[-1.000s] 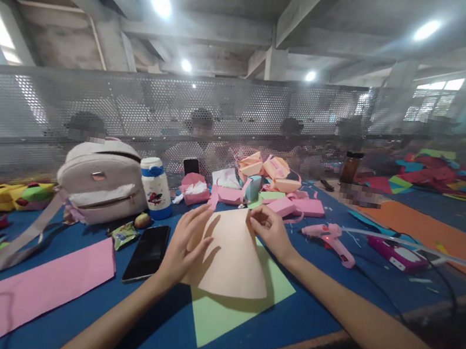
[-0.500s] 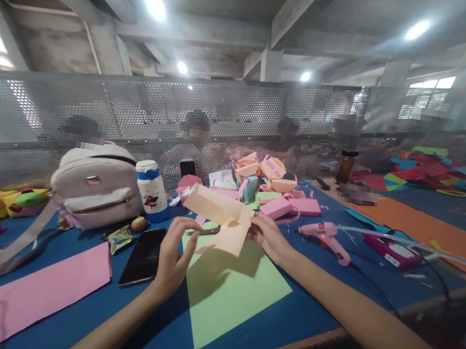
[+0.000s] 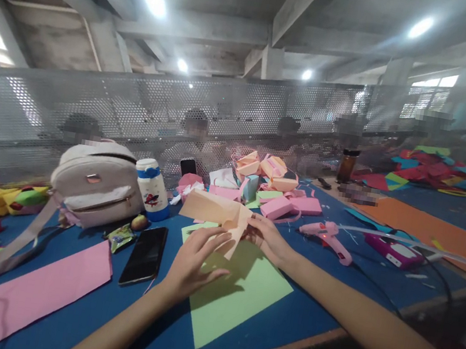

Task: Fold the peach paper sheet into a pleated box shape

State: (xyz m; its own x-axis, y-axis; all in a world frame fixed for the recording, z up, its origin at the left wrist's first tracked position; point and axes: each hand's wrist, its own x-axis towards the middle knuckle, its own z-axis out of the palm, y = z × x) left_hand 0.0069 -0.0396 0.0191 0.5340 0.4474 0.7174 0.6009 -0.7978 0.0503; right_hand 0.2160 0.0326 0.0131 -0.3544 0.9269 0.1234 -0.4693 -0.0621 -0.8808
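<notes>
A folded peach-coloured paper piece (image 3: 211,209) is raised above a light green paper sheet (image 3: 234,300). My right hand (image 3: 269,237) pinches its right end, where the paper is creased and bent. My left hand (image 3: 198,261) reaches over the green sheet with fingers stretched toward the lower flap and thumb apart. Whether its fingertips touch the flap is hard to tell. Dark thin tips of some tool show just behind the left fingers, mostly hidden. A black phone (image 3: 144,256) lies left of that hand.
Right of my right hand lies a pink glue gun (image 3: 327,238), its cable trailing over the blue table. Pink and peach paper shapes (image 3: 279,206) are heaped behind. A backpack (image 3: 95,181) and a bottle (image 3: 153,191) stand left; a pink sheet (image 3: 38,297) lies front left.
My left hand has moved right, from beside the phone to the paper's lower flap, covering most of the thin tool. My right hand keeps its pinch; the peach paper has tilted slightly.
</notes>
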